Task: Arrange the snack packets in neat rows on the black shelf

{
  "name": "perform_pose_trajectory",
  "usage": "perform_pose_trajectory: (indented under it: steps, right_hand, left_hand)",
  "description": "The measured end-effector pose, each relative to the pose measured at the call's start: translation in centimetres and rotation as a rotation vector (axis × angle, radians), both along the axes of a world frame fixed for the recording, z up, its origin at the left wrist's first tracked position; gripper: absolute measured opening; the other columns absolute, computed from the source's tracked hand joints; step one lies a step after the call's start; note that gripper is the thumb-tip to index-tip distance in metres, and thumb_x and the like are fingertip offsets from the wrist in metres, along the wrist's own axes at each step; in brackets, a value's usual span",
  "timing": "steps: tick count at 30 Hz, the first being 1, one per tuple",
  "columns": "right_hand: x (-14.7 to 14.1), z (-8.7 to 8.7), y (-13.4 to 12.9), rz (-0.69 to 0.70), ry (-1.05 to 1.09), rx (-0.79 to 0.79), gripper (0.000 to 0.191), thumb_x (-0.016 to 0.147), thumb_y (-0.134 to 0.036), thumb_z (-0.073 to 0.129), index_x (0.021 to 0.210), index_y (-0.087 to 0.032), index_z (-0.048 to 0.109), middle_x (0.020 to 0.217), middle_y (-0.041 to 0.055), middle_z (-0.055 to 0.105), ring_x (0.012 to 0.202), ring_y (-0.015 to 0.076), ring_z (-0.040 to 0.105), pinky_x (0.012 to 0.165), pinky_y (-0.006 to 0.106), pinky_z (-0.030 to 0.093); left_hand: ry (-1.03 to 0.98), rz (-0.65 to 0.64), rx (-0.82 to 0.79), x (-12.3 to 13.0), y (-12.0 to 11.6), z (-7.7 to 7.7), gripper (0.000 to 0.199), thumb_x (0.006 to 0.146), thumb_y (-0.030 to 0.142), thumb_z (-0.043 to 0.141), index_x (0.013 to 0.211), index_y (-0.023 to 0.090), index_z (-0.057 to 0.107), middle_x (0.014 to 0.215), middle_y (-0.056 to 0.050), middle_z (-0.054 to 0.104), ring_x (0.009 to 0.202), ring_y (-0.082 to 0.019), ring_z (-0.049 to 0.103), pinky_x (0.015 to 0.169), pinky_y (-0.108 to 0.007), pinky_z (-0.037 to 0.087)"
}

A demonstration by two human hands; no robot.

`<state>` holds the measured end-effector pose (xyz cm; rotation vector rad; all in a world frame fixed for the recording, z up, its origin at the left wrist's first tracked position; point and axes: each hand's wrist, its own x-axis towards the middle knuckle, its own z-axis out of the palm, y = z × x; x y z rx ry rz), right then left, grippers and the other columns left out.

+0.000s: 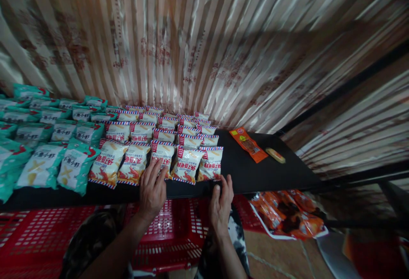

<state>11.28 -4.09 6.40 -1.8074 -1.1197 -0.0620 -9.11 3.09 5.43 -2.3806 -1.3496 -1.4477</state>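
Rows of white snack bags with blue-and-red striped edges and red lettering stand on a black tabletop. My left hand lies with outstretched fingers against the lower front of the middle bag in the front row. At the right end of that row, my right hand has its thumb and fingers apart, the fingertips by the bottom edge of the last white bag. Whether they touch it I cannot tell. Neither hand grips anything.
Teal snack bags fill the table's left side. To the right lie an orange packet and a small yellowish packet. Red plastic baskets sit below the table edge, beside a tray of orange packets. Striped sheeting hangs behind.
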Motion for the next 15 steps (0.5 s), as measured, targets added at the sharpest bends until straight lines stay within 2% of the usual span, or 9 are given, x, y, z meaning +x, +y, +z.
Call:
perform_pose_trajectory:
  steps: [6,10,13,15]
  right_hand:
    - [1.8,0.5,1.8,-0.063,0.194,-0.108,0.070,0.081,-0.054,0.047,0.136,-0.013,0.035,0.134,0.0176,0.044,0.119,0.0284,0.045,0.099,0.045,0.036]
    - [2.3,1.1,3.1,-0.047,0.224,-0.143,0.076,0.077,-0.055,0.052,0.138,-0.015,0.033,0.126,0.0150,0.054,0.105,0.0267,0.055,0.091,0.041,0.042]
    - [2.2,1.1,3.3,-0.052,0.240,-0.163,0.074,0.076,-0.056,0.052,0.136,-0.015,0.036,0.117,0.0138,0.059,0.097,0.0251,0.057,0.087,0.040,0.044]
    - [2.1,1.1,3.2,-0.041,0.222,-0.175,0.069,0.076,-0.056,0.051,0.131,-0.014,0.044,0.113,0.0133,0.060,0.095,0.0246,0.057,0.087,0.039,0.044]
  left_hand:
    - [0.034,-0.018,0.023,0.0,0.0,-0.2,0.043,0.079,0.005,0.046,0.120,0.019,0.053,0.131,-0.013,0.051,0.130,-0.028,0.035,0.098,-0.048,0.037]
    - [0.033,-0.023,0.018,0.0,0.2,-0.4,0.043,0.079,0.005,0.046,0.119,0.018,0.054,0.132,-0.013,0.050,0.131,-0.029,0.035,0.099,-0.049,0.036]
    - [0.036,-0.026,0.013,0.0,0.1,-0.3,0.043,0.078,0.005,0.047,0.119,0.017,0.054,0.131,-0.013,0.051,0.130,-0.029,0.035,0.099,-0.049,0.036]
    - [0.037,-0.030,0.012,0.1,0.1,-0.2,0.043,0.078,0.005,0.047,0.119,0.017,0.054,0.131,-0.013,0.051,0.130,-0.029,0.035,0.099,-0.049,0.036]
